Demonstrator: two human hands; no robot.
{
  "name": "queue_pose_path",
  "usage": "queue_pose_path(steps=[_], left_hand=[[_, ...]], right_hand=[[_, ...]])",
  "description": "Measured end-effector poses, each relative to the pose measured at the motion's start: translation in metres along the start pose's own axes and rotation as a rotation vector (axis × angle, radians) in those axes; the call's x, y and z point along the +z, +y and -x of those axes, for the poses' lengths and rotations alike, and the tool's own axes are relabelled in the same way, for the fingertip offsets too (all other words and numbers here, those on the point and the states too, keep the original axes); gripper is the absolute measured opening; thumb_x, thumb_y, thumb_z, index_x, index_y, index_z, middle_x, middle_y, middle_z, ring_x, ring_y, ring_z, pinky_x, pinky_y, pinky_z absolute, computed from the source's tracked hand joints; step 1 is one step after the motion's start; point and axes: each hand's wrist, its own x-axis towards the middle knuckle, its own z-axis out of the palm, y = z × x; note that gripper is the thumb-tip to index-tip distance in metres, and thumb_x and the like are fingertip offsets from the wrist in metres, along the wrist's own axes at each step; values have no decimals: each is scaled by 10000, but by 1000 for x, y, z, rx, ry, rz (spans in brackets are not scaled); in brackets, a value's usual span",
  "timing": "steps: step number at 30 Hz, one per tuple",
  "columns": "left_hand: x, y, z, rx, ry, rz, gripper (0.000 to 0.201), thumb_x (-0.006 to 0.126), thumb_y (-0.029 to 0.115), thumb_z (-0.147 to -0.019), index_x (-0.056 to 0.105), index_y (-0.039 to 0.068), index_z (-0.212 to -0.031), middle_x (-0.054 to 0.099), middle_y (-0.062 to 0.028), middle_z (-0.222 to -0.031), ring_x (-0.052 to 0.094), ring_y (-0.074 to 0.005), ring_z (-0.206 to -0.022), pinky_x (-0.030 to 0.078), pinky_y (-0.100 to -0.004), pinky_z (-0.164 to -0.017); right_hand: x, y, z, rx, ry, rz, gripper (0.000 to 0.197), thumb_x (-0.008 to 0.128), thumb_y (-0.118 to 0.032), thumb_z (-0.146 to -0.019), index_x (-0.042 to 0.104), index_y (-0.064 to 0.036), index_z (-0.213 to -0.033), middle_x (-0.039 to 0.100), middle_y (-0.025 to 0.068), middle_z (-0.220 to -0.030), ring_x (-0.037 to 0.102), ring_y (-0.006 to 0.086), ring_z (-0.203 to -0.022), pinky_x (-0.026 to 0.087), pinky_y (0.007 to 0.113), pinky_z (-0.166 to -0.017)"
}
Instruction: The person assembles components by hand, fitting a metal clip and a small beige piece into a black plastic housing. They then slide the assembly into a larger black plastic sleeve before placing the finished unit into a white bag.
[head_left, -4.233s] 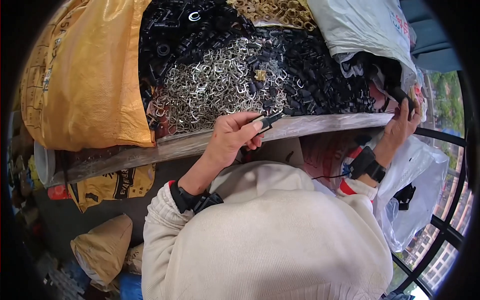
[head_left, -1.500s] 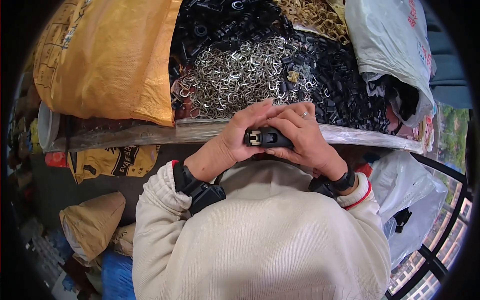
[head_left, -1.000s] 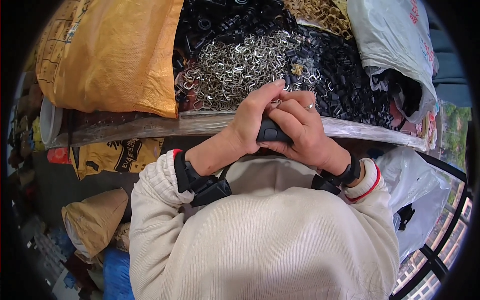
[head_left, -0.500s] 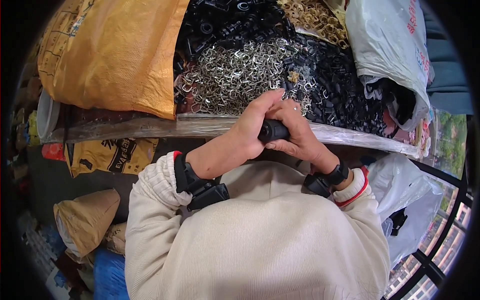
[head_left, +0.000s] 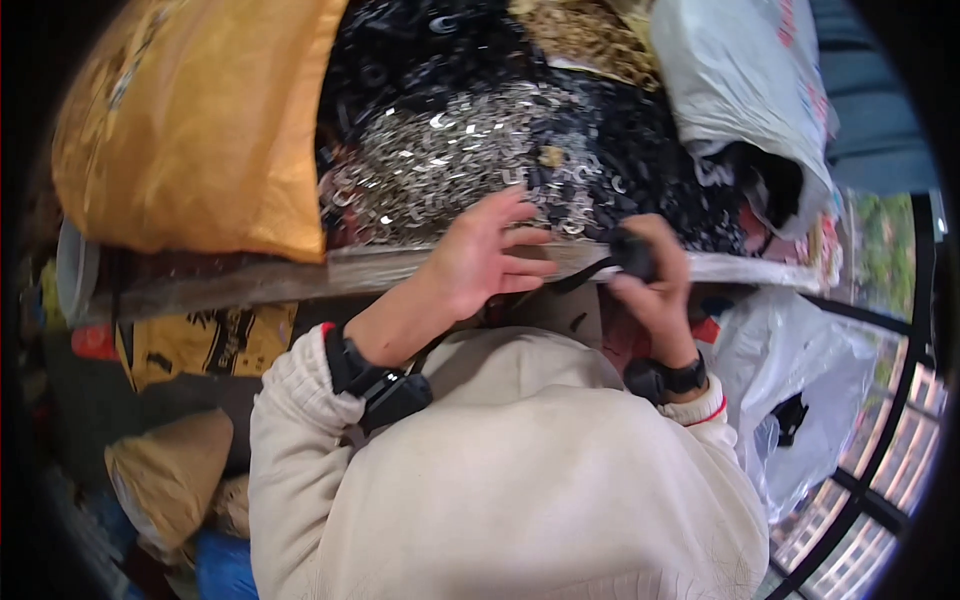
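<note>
My left hand (head_left: 485, 258) is open over the table's front edge, fingers spread and with nothing in it. To its right, my right hand (head_left: 660, 285) is closed round a black rounded piece (head_left: 630, 252), from which a dark strap-like strip trails left toward my left hand's fingertips. Motion blur hides the piece's exact kind. Just beyond my left hand lies a heap of small silver metal hooks or rings (head_left: 450, 150). Black plastic pieces (head_left: 660, 170) are piled to the right of the metal, and more black parts (head_left: 400, 50) lie behind it.
A large orange woven sack (head_left: 200, 130) covers the table's left side. A white plastic bag (head_left: 735, 80) lies at the right, beside tan ring-shaped pieces (head_left: 590, 40). The table edge (head_left: 370, 268) is wrapped in clear film. Another white bag (head_left: 790, 370) hangs or stands low right; a brown paper sack (head_left: 175, 470) stands low left.
My hands have come apart. The left has let go and spread its fingers; the right has moved right with the black piece, and a strip now trails from it. The whole view has shifted slightly.
</note>
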Motion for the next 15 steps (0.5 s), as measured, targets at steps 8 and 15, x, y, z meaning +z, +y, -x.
queue_pose_path(steps=[8,15], left_hand=[[-25,-7,-14,55,-169,-88,428,440,324,-807,422,-4,-1082,543,-118,-968,558,-227,-813,453,-299,-696],[-25,-2,-20,48,-176,-136,436,448,315,-805,425,-12,-1092,562,-104,-919,564,-202,-796,461,-293,-683]], right_hand=[[-201,-29,113,156,1422,129,289,420,-251,-838,478,14,-939,499,78,-762,461,128,-642,367,213,-568],[-265,-13,225,218,1776,-984,490,410,-369,-830,351,48,-1081,461,143,-957,453,226,-780,369,328,-645]])
